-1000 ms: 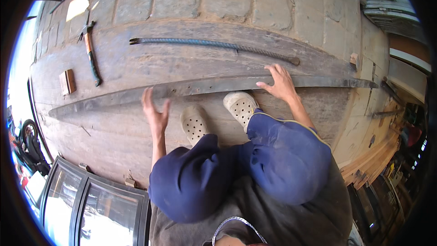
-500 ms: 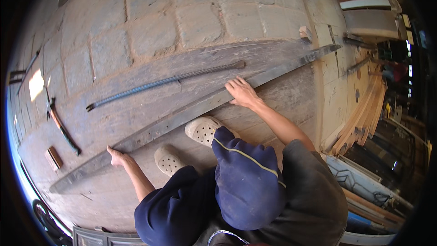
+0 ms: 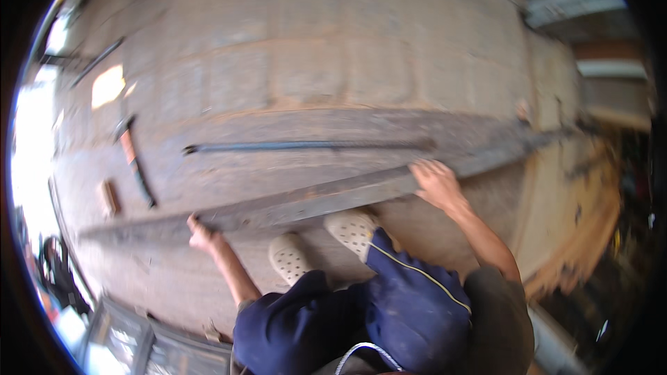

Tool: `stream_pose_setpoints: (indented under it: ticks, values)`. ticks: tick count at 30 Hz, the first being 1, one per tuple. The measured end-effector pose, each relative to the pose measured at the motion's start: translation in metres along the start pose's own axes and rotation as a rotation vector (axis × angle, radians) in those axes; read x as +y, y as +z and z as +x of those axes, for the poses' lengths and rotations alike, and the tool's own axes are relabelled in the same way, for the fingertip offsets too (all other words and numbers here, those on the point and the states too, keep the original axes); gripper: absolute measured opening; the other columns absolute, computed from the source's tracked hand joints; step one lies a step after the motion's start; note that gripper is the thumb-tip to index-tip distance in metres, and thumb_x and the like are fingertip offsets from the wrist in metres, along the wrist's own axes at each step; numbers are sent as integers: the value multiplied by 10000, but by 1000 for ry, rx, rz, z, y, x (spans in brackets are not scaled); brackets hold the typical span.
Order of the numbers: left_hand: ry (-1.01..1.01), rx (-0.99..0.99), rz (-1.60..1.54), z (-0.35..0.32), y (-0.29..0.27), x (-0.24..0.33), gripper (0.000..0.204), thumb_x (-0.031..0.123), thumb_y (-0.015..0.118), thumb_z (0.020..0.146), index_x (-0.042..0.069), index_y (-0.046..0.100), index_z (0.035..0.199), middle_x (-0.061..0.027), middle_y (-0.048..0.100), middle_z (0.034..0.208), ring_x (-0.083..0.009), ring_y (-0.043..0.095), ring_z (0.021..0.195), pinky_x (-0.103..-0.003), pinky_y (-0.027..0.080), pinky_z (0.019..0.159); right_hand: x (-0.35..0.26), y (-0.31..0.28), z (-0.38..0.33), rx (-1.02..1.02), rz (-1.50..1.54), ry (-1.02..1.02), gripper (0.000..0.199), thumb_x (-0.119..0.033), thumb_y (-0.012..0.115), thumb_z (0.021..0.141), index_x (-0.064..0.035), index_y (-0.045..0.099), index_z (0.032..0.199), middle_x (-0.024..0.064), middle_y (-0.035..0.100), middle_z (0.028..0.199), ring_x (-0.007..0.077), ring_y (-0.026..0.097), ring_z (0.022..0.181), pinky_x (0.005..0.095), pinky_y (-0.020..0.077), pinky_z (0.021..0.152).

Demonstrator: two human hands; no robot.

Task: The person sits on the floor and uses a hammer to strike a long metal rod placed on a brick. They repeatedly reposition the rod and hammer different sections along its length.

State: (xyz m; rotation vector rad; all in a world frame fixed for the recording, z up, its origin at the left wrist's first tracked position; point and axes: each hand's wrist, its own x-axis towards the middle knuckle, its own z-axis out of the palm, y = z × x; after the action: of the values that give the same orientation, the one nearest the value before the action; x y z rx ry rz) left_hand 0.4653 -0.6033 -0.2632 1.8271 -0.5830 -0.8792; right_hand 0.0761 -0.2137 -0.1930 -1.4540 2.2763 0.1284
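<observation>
Holding: long dark beam (image 3: 326,196), slanting across mid-frame.
Right hand (image 3: 439,186): right of centre, fingers together over beam's upper edge.
Left hand (image 3: 204,237): left of centre, on beam; fingers partly hidden, can't tell closure.
Hammer (image 3: 132,155): left part of frame.

Place: a woodworking workshop
Tools: claw hammer (image 3: 131,153), blue pry bar (image 3: 299,145)
Timber: worn plank (image 3: 316,200); blurred stack at right, probably boards (image 3: 582,250)

Dusty stone slabs (image 3: 306,73) pave the far side of the floor (image 3: 160,264). A bright light patch (image 3: 108,88) marks its left edge; a dark-framed window (image 3: 145,342) is by its near left corner.
</observation>
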Motion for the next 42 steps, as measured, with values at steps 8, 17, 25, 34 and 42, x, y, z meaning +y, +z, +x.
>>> stream_pose_setpoints:
  ticks: [8,17,25,34,42]
  values:
    - [90,-39,-217,7,100,74,314,145,728,749,-96,530,725,-60,550,747,-142,500,633,-319,462,561,-1,-87,81,312,-33,-51,680,-83,850,530,4,563,1140,175,629,1147,318,586,1106,417,455,951]
    - [51,1,-62,17,218,73,508,184,741,667,-223,537,893,-300,604,953,-289,597,864,-424,483,804,28,-107,157,299,-41,19,565,-132,807,645,13,571,1138,239,638,1031,405,612,964,446,496,796]
    - [243,-151,106,43,331,144,556,308,745,701,-186,598,909,-265,654,928,-278,644,848,-398,508,771,51,-136,247,287,-113,40,523,-183,795,707,55,575,1118,291,639,960,425,626,921,460,505,754]
    - [1214,-883,491,8,298,163,733,435,701,821,0,442,1351,-220,390,1418,-335,430,1293,-417,433,1005,68,-151,309,709,-15,106,276,-289,602,877,-48,599,1011,181,634,1015,372,604,946,447,478,778]
    - [824,-1537,563,-57,81,109,548,185,633,890,40,429,1379,-149,432,1417,-294,431,1300,-416,397,1021,9,-33,139,459,176,210,383,-319,557,930,-42,547,1194,165,596,1176,289,585,1089,434,486,936]
